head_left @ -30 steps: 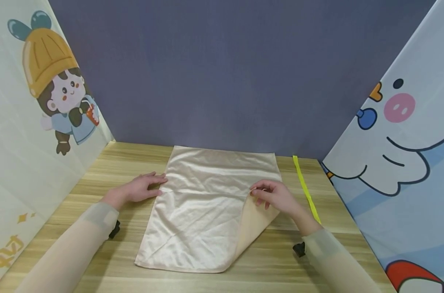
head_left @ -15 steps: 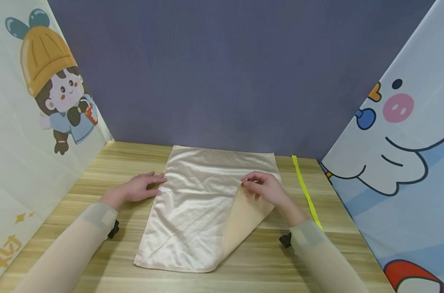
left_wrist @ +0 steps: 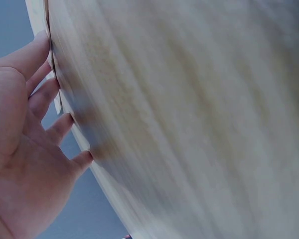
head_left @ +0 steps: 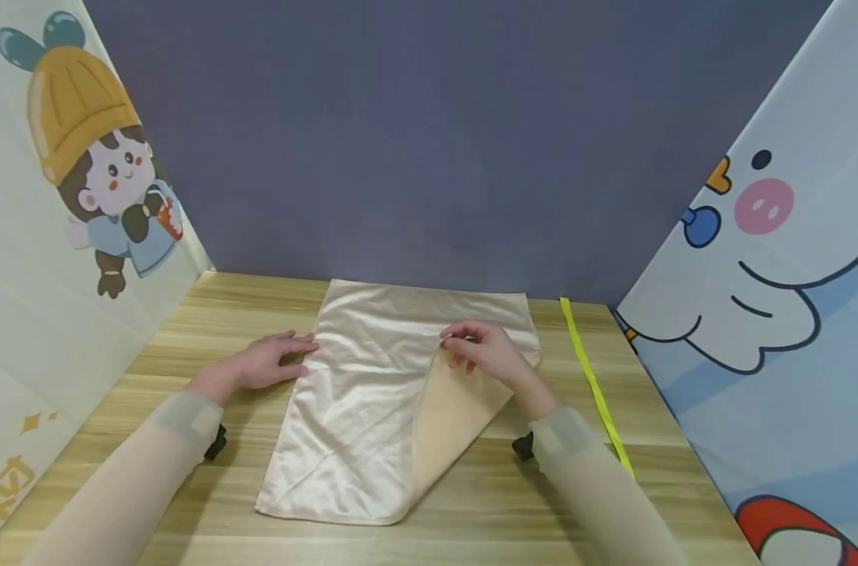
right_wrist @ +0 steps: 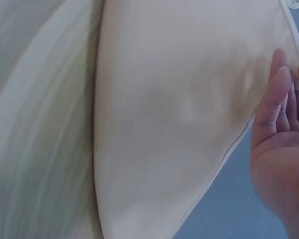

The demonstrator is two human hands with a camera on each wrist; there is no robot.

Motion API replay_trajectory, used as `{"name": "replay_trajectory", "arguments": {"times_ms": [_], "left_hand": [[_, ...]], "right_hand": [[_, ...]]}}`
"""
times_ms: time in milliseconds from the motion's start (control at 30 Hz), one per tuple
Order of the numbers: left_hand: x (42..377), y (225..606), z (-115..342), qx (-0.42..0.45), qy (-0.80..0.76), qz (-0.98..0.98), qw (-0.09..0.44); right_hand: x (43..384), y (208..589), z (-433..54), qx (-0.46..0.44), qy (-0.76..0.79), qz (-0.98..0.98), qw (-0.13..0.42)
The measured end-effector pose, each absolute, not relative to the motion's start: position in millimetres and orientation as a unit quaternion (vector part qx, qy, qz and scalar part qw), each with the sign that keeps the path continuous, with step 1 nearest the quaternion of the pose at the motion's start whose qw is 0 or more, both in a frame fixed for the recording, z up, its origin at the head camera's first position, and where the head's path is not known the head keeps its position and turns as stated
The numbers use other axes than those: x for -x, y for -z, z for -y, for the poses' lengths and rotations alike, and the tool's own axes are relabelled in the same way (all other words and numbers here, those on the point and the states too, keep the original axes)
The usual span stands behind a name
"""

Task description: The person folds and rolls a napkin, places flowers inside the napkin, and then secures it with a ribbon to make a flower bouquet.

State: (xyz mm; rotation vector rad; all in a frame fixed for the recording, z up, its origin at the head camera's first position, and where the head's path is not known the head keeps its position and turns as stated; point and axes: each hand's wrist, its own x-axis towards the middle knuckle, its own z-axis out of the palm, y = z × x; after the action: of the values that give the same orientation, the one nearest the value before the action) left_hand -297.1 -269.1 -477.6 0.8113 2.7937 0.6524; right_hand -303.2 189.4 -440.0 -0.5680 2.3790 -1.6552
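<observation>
A pale pink satin cloth [head_left: 351, 424] lies spread on the wooden table, lightly wrinkled. Its near right corner is lifted and turned over toward the middle, so the matte peach underside [head_left: 450, 417] shows. My right hand [head_left: 487, 351] pinches that corner between thumb and fingers, raised above the cloth; the right wrist view shows the underside [right_wrist: 169, 124] hanging from the hand [right_wrist: 284, 134]. With fingers extended, my left hand [head_left: 267, 363] rests on the table, fingertips at the cloth's left edge. In the left wrist view the left hand's fingertips [left_wrist: 82, 158] touch the surface.
A yellow strip [head_left: 590, 373] lies lengthwise on the wooden table [head_left: 216, 314], right of the cloth. A dark grey panel [head_left: 372, 141] stands along the back. Cartoon-printed panels rise at the left [head_left: 18, 236] and right [head_left: 825, 314].
My right hand has carried the cloth's near right corner leftward and slightly away from me, uncovering more of the underside. My left hand stays at the left edge.
</observation>
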Motion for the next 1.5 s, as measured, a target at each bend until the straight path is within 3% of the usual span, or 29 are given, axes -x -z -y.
{"name": "replay_trajectory", "arguments": {"times_ms": [967,1500], "left_hand": [[299,482,276,-0.261,-0.219,-0.936,0.091],[298,478,271,-0.271,-0.217,-0.934,0.078]], "right_hand": [[342,440,-108,0.205,0.608,-0.764,0.07],[363,427,-86,0.21,0.603,-0.768,0.058]]}}
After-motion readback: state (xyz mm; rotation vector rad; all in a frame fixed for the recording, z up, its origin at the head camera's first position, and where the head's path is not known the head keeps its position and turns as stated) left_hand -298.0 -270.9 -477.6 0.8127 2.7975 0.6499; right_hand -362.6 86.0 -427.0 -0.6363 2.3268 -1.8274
